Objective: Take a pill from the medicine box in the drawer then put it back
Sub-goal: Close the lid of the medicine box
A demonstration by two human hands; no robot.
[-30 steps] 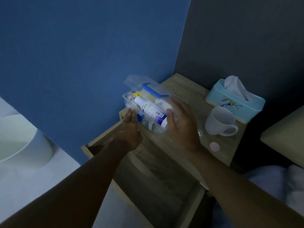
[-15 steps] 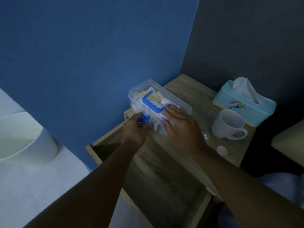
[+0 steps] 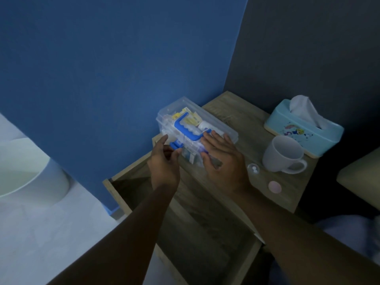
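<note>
The clear plastic medicine box (image 3: 218, 125) with a blue handle (image 3: 186, 128) stands on the wooden nightstand top (image 3: 232, 112), at its left edge against the blue wall. Its lid is down. My left hand (image 3: 164, 161) pinches the blue latch (image 3: 174, 145) on the box's front left. My right hand (image 3: 224, 159) lies over the right end of the lid, fingers spread, thumb on the front wall. The drawer (image 3: 205, 233) below stands pulled out, and its dark inside looks bare. A small clear cap (image 3: 253, 168) holding white pills rests on the top beside my right hand.
A white mug (image 3: 281, 154) and a light blue tissue box (image 3: 304, 128) stand at the right of the nightstand. A pink round lid (image 3: 275, 187) lies near its front edge. A white round bin (image 3: 30, 182) stands on the floor at left. A beige cushion (image 3: 362, 177) is at far right.
The box's lid went from raised to shut. My left hand moved from the box's front to the blue latch. My right hand settled flat on the lid.
</note>
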